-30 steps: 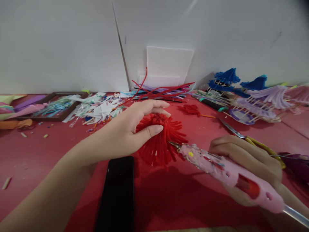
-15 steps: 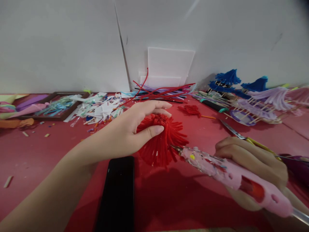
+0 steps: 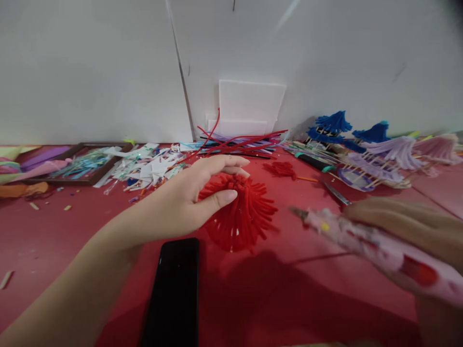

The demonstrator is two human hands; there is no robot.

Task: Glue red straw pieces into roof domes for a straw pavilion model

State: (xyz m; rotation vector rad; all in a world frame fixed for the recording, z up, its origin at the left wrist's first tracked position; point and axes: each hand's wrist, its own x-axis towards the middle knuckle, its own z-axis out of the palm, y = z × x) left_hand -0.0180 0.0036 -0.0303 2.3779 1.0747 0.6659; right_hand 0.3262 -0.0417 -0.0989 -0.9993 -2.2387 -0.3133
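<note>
A red cone of pipe cleaners (image 3: 249,212), its strands fanned out at the bottom, stands on the red table. My left hand (image 3: 195,195) curves around its top from the left, thumb in front and fingers behind, holding it. At the right, my right hand (image 3: 405,231) is wrapped round a pink hot glue gun (image 3: 365,246) and is blurred by motion. The gun's metal nozzle points left, apart from the red cone. Shiny spots show on the cone's lower front strands.
A black phone (image 3: 175,294) lies in front. Behind are loose pipe cleaners (image 3: 242,143), white boards (image 3: 249,106) and paper scraps (image 3: 155,164). Scissors (image 3: 336,193), a small red piece (image 3: 280,169), a green-black tool (image 3: 314,162) and blue and purple models (image 3: 383,154) are at the right.
My right hand has drawn the glue gun away to the right, so its nozzle has left the red cone. My left hand keeps its hold. The view has shifted slightly.
</note>
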